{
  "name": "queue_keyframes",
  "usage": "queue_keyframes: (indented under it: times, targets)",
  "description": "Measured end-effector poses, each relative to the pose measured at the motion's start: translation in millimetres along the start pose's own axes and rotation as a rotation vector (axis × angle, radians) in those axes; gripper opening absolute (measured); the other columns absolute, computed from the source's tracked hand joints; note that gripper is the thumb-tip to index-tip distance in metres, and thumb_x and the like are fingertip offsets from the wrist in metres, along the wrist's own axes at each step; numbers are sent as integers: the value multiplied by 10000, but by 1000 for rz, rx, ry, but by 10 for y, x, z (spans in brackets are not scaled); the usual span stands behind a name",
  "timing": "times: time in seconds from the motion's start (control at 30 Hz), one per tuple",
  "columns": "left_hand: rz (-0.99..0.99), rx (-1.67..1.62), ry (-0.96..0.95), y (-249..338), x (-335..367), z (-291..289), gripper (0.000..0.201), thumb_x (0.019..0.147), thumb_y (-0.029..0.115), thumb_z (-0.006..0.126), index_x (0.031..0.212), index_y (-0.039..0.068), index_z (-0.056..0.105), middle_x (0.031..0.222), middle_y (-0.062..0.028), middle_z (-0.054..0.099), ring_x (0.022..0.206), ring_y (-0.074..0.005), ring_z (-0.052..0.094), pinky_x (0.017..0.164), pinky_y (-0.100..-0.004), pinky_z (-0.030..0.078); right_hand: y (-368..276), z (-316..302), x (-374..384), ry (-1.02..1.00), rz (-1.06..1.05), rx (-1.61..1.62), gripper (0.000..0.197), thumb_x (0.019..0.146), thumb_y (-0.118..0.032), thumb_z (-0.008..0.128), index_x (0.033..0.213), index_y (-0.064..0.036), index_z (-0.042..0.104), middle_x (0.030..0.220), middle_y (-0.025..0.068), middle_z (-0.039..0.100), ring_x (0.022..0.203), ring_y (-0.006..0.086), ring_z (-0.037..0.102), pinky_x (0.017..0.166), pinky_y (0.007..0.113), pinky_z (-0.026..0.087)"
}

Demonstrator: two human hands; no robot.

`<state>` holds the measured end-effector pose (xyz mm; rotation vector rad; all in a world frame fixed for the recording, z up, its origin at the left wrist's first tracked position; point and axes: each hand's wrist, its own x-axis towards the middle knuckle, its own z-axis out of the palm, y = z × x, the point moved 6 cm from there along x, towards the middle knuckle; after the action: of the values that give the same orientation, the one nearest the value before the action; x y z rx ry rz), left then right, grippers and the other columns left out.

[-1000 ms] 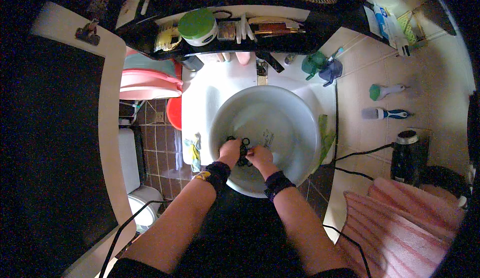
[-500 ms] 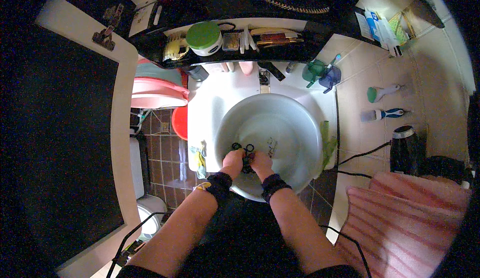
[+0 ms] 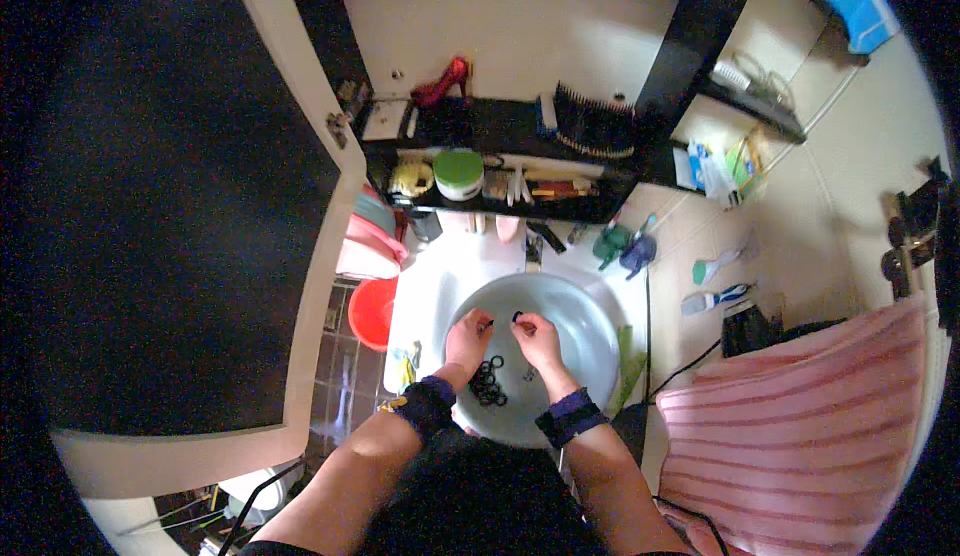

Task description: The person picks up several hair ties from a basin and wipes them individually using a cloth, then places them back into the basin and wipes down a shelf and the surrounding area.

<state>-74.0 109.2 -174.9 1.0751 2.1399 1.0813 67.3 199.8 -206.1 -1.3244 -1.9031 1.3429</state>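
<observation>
A wide pale grey-blue basin (image 3: 603,356) rests in the white sink, and both my hands are over its inside. My left hand (image 3: 468,341) is closed in a pinch on a small dark thing at its fingertips, seemingly a black hair tie. A short gap away, my right hand (image 3: 538,341) pinches a small black hair tie (image 3: 517,317) between thumb and fingers. Several more black ring-shaped hair ties (image 3: 488,384) lie heaped on the basin's left side, below my left hand. Dark fabric bands circle both my wrists.
Behind the basin is a tap (image 3: 534,252), below a dark shelf holding a green-lidded tub (image 3: 459,175). Green and blue cups (image 3: 638,254) stand back right. A red bucket (image 3: 372,314) is left of the sink, and a pink striped towel (image 3: 790,426) hangs at right.
My hands have come apart and moved off the hair ties, which now lie in a heap. Each hand holds something small. The view has tilted up, showing more of the shelves.
</observation>
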Motion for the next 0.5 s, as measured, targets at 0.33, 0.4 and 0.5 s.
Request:
queue_keyframes:
  times: [0.33, 0.4, 0.5]
  targets:
    - [544, -214, 554, 1780, 726, -1404, 124, 820, 24, 585, 940, 43, 611, 902, -100, 630, 722, -239, 619, 615, -300, 496, -2453, -681, 812, 88, -539, 67, 164, 795, -160, 643, 902, -41, 607, 774, 97, 643, 668, 220, 617, 624, 310, 484]
    - [593, -149, 612, 1926, 866, -1603, 124, 808, 7, 584, 925, 40, 609, 900, -102, 628, 744, -260, 618, 636, -317, 500, -2890, -735, 806, 135, -645, -81, 147, 779, -167, 636, 892, -76, 611, 845, 125, 643, 733, 310, 627, 644, 361, 501]
    - [633, -105, 625, 2055, 1070, -1722, 114, 787, -6, 584, 888, 42, 609, 889, -103, 626, 805, -289, 608, 692, -344, 495, -3157, -709, 994, 234, -737, -251, 140, 760, -162, 629, 884, -97, 616, 880, 109, 637, 761, 326, 621, 650, 391, 506]
